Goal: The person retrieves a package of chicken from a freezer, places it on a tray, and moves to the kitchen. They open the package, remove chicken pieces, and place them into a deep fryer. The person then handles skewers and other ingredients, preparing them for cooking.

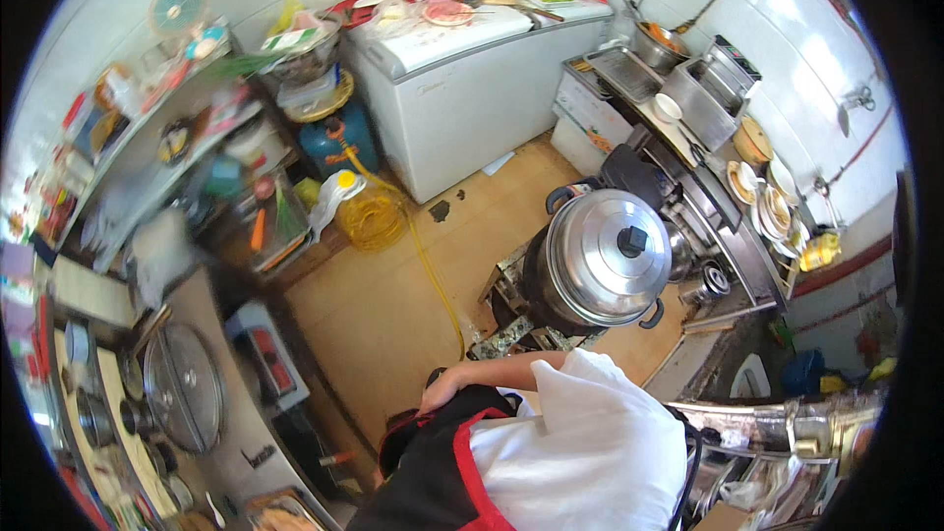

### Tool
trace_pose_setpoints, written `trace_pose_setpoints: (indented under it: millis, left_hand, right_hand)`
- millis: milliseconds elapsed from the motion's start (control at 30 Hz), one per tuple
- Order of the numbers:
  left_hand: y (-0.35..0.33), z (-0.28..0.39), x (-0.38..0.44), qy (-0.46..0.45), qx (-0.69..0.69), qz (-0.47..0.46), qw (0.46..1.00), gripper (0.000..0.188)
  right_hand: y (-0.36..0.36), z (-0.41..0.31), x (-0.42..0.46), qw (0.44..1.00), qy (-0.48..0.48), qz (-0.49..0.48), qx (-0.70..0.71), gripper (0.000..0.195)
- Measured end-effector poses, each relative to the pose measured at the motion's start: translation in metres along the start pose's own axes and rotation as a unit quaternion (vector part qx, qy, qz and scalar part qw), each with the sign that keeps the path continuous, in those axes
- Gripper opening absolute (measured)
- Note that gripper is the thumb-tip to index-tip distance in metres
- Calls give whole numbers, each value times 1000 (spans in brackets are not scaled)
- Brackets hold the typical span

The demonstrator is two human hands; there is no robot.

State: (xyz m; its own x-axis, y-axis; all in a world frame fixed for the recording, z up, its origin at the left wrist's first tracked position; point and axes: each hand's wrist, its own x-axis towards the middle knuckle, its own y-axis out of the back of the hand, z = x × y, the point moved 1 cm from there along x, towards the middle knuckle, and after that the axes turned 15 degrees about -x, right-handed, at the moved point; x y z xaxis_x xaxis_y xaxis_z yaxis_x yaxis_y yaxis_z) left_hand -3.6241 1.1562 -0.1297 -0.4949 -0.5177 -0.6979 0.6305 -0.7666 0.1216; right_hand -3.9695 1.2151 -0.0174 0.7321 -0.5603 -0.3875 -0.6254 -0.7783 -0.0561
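My right hand (pixel 440 389) hangs low against the front of my black apron (pixel 420 479) with red trim, its fingers bent and partly hidden by dark cloth. Whether it holds anything cannot be told. A sliver of skin at the apron's left edge may be my left hand (pixel 377 478); the rest of it is hidden. Just ahead and to the right, a large lidded metal pot (pixel 601 258) with a black knob stands on a low burner stand (pixel 509 339). A yellow gas hose (pixel 435 273) runs along the floor near my right hand.
A chest freezer (pixel 479 96) stands ahead, beside a blue gas cylinder (pixel 335 136) and an oil jug (pixel 372 217). Cluttered shelves (pixel 147 125) line the left, above a counter (pixel 243 413) with a round divided lid (pixel 184 387). At right, a counter holds a fryer (pixel 704 103) and stacked dishes (pixel 774 210).
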Motion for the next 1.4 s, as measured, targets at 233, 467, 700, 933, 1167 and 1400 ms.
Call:
trace_pose_setpoints:
  millis: [233, 467, 700, 933, 1167, 1400]
  left_hand:
    - [134, 131, 183, 11, 139, -39, 989, 35]
    - [203, 263, 337, -195, 575, -189, 772, 31]
    - [81, 480, 468, -224, 382, -174, 880, 30]
    - [-195, 711, 466, -229, 152, -372, 887, 28]
    - [-465, 943, 399, -318, 249, -507, 761, 28]
    - [-712, 1085, 439, -240, 151, -639, 715, 35]
  right_hand:
    - [97, -4, -46, 960, -135, 239, 56, 48]
    - [165, -14, -49, 814, -236, 529, 39, 40]
    - [218, -14, -94, 740, -283, 608, 60, 35]
    - [343, 42, -190, 742, -242, 622, 55, 36]
    - [433, 85, -390, 601, -168, 769, 136, 32]
    - [383, 142, -536, 388, -270, 849, 238, 31]
